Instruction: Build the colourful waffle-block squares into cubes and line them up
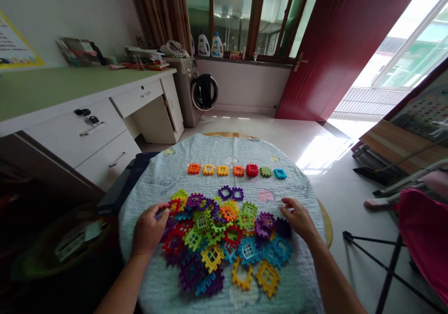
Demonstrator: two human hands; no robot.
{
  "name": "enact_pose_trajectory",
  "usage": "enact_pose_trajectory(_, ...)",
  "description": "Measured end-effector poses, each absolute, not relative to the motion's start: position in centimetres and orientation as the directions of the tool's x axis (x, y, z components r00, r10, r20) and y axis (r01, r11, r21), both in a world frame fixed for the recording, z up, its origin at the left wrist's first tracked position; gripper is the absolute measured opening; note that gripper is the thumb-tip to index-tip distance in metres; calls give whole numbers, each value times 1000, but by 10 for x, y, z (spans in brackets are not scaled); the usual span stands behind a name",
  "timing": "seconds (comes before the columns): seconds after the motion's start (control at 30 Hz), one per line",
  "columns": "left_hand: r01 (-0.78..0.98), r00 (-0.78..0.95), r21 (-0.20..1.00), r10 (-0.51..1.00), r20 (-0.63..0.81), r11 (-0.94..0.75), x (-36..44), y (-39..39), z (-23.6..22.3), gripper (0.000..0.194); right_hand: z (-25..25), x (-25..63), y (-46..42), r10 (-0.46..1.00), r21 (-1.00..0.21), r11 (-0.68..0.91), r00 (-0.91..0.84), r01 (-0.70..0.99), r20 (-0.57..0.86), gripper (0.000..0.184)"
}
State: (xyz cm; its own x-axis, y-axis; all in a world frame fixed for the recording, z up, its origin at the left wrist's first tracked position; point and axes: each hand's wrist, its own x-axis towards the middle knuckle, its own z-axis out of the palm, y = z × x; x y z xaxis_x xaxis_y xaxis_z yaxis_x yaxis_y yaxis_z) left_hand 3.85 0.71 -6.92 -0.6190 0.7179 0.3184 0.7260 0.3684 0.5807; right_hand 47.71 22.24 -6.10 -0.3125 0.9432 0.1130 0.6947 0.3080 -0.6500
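Observation:
A pile of colourful plastic interlocking tiles with notched edges (212, 257) lies on the cloth in front of me. At its left edge is my left hand (150, 225), fingers loosely curved and apart from the thumb, close beside a red tile (174, 205). My right hand (299, 217) hovers or rests at the pile's right side near a dark purple tile (283, 227), open, with nothing visible in it. Beyond the pile, two purple tiles (231, 193) lie side by side. Farther back runs a row of several small pieces, among them a red one (252, 170) and a blue one (280, 173).
The round table bears a pale blue cloth (224, 151). To the left stand a white desk with drawers (101, 132) and a washing machine (185, 90). A red door (322, 48) stands ajar behind. At right is a folding chair with pink fabric (423, 234).

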Motion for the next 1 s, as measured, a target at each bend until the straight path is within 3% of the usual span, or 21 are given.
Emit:
enact_pose_trajectory(0.3,732,-602,584,736,311,352,44,7,-63,31,-67,476,204,926,-638,359,-346,681,151,26)
enact_pose_trajectory(0.4,734,-605,578,730,318,357,43,7,-64,30,-55,471,192,891,-654,386,-447,650,81,30)
enact_pose_trajectory(0.53,746,-599,563,729,333,355,41,7,-67,31,-41,462,176,795,-662,469,-606,585,29,50)
enact_pose_trajectory(0.6,747,-599,560,728,335,357,40,7,-68,31,-38,457,173,781,-653,477,-624,588,8,48)
enact_pose_trajectory(0.77,738,-607,570,725,326,361,41,8,-68,31,-35,446,180,797,-685,456,-603,568,32,23)
enact_pose_trajectory(1.0,738,-607,574,722,332,355,42,9,-66,30,-38,428,207,911,-662,347,-406,664,70,32)
